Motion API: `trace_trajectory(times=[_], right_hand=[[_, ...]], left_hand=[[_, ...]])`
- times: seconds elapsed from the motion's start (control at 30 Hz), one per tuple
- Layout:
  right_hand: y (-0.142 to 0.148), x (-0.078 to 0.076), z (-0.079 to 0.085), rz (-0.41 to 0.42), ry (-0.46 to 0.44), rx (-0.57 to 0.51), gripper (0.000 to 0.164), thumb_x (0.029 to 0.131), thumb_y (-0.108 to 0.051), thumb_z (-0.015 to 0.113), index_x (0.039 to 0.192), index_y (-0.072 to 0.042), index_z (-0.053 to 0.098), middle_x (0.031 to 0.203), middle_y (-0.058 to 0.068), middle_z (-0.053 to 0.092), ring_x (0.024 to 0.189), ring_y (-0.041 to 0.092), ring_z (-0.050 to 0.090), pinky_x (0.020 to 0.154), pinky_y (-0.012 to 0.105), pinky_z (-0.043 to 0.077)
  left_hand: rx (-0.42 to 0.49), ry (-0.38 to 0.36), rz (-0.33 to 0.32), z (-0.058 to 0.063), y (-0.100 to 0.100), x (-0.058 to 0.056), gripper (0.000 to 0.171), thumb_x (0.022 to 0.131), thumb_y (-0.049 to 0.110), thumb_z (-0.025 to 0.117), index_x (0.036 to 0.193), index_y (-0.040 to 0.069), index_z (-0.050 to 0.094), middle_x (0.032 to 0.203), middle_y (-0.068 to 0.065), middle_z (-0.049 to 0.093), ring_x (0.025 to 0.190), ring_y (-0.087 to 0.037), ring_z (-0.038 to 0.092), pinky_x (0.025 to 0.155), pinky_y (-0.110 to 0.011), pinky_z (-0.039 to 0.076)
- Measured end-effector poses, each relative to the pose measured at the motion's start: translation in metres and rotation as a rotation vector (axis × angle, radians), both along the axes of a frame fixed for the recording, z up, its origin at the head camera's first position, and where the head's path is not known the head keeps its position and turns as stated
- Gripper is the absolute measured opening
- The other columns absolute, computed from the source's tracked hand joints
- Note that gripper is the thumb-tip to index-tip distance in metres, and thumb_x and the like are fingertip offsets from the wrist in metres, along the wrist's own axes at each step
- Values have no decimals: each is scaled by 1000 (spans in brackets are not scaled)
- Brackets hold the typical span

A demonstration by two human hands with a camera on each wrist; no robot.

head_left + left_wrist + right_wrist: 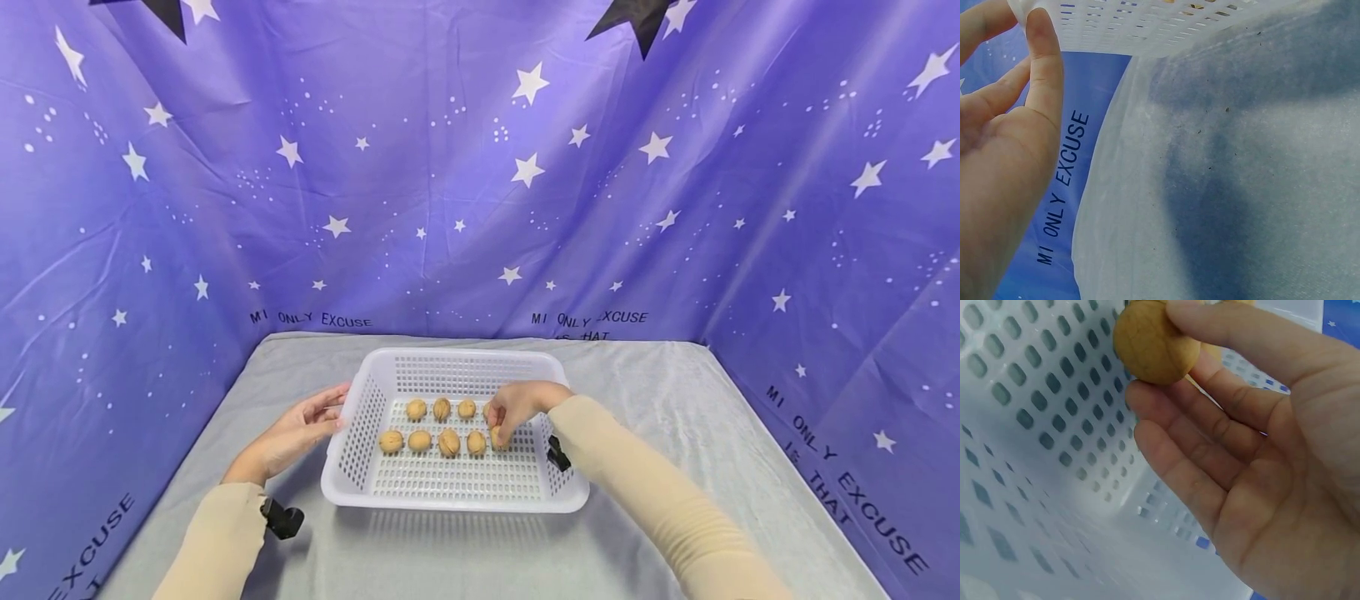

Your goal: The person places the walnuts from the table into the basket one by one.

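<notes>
A white perforated plastic basket (457, 504) stands on the cloth-covered table with several walnuts (449, 442) inside, set out in two rows. My right hand (521, 406) reaches in over the right side and pinches a walnut (1157, 344) between thumb and fingers, at the right end of the front row. Part of another walnut behind that hand is hidden in the head view. At the basket's left end, my left hand (300, 429) grips the rim, the thumb (1044, 69) on the near side and a finger beyond it.
A grey cloth (645, 417) covers the table. Purple star-printed curtains (450, 183) close off the back and both sides. Small black wrist cameras (282, 518) sit at both sleeves, the right one close to the basket's right wall.
</notes>
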State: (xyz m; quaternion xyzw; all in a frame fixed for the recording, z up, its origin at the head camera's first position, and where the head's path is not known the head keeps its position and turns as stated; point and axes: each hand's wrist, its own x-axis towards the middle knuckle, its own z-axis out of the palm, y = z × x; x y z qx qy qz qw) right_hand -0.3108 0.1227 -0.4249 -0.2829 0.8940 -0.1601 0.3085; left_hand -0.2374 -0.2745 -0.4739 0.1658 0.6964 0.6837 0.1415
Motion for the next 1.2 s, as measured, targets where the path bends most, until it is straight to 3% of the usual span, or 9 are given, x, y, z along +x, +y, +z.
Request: trace_trajectory(times=[0.33, 0.53, 0.8, 1.03, 1.2], right_hand=[[0, 4, -7, -24, -44, -2, 24, 78, -14, 85, 94, -14, 67, 93, -5, 65, 89, 11, 59, 87, 31, 48], [0, 2, -5, -8, -51, -1, 24, 79, -14, 84, 96, -14, 67, 93, -6, 65, 89, 11, 59, 89, 31, 48], [-1, 1, 3, 7, -20, 20, 25, 80, -15, 83, 100, -14, 69, 91, -8, 67, 89, 10, 59, 89, 31, 48], [3, 1, 17, -17, -35, -43, 46, 77, -21, 86, 118, -9, 67, 107, -2, 69, 100, 13, 61, 98, 38, 47], [9, -1, 36, 19, 24, -84, 41, 82, -24, 82, 118, -10, 68, 111, -2, 67, 103, 13, 60, 96, 38, 47]], left_hand=[[-16, -4, 9, 1, 3, -2, 70, 97, -3, 58, 156, -7, 20, 148, -28, 35, 115, -17, 58, 99, -25, 47], [-3, -8, -9, 0, 2, -2, 70, 98, -2, 57, 156, -6, 18, 149, -31, 32, 119, -22, 57, 99, -25, 46], [7, -13, -5, -3, -1, -4, 70, 98, -3, 57, 156, -6, 18, 148, -30, 32, 114, -17, 59, 99, -25, 47], [6, -16, 3, -5, -2, -4, 70, 98, -4, 57, 156, -8, 17, 147, -26, 36, 116, -15, 58, 98, -25, 47], [13, -15, 3, -5, -4, -3, 71, 98, -4, 57, 156, -7, 17, 146, -23, 38, 116, -15, 59, 98, -26, 48]])
